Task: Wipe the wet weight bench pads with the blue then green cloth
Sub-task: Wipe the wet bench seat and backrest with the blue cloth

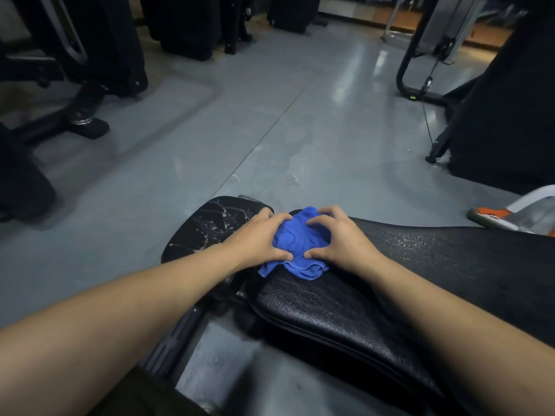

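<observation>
Both hands press down on the blue cloth [300, 244], which sits bunched up on the end of the long back pad [420, 265] of the weight bench. The left hand [258, 238] has its fingers spread over the left side of the cloth, and the right hand [339, 238] has its fingers curled over the right side, so the cloth is squeezed between them. Just left of the cloth is the small seat pad [207, 226], with white streaks and drops on it, so it looks wet and not wiped yet. Right of the cloth the back pad shines with tiny drops too. The green cloth is not in view. Things could go wrong from here. The cloth is in a ball, so it may only push the water around and leave wet lines. The pads look slippery, so the hands might slide off the end beside the cloth. Water could drip onto the grey floor [270, 130] beyond the cloth and make a slippery spot. An orange and white bottle [507, 217] lies far right of the cloth.
</observation>
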Available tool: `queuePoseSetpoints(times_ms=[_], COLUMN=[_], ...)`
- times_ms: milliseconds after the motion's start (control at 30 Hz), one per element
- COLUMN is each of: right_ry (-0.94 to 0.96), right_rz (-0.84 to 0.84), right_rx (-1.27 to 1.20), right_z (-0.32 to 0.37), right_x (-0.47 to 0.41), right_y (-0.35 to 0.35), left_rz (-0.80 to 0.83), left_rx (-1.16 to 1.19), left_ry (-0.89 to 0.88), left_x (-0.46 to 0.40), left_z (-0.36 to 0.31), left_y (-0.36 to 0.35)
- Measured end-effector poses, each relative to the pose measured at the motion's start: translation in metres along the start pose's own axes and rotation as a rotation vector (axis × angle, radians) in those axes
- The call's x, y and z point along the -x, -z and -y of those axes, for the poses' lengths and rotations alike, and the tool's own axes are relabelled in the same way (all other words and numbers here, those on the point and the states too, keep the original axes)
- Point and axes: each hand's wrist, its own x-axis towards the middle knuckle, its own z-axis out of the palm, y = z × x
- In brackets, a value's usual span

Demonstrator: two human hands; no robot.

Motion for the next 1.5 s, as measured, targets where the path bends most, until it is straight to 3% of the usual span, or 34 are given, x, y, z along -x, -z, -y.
queuePoseSetpoints(times_ms=[200,500,567,667,767,900,1067,1500], right_ry=[0.132,0.224,0.223,0.214,0.189,0.149,0.156,0.173], right_rz=[-0.045,0.165,0.103,-0.018,0.010,0.119,0.111,0.118], right_rx=[-0.069,-0.051,-0.035,0.137,0.322,0.406,0.459,0.478], right_z=[0.033,0.088,0.081,0.058,0.030,0.013,0.013,0.010], right_x=[-0.008,-0.016,-0.015,-0.010,-0.004,0.003,0.004,-0.002], right_y=[-0.023,-0.075,-0.067,-0.047,-0.037,-0.042,-0.047,-0.053], left_rz=[-0.058,0.020,0.011,-0.063,-0.048,-0.042,-0.164,-0.165], left_rx=[-0.029,-0.226,-0.349,-0.387,-0.392,-0.357,-0.227,-0.159], left_ry=[0.024,0.192,0.120,-0.137,-0.287,-0.219,-0.191,-0.035], left_x=[0.031,0.088,0.087,0.081,0.073,0.072,0.061,-0.022], left_z=[0.024,0.078,0.075,0.067,0.066,0.081,0.089,0.090], left_y=[0.020,0.034,0.033,0.038,0.035,0.008,-0.007,0.001])
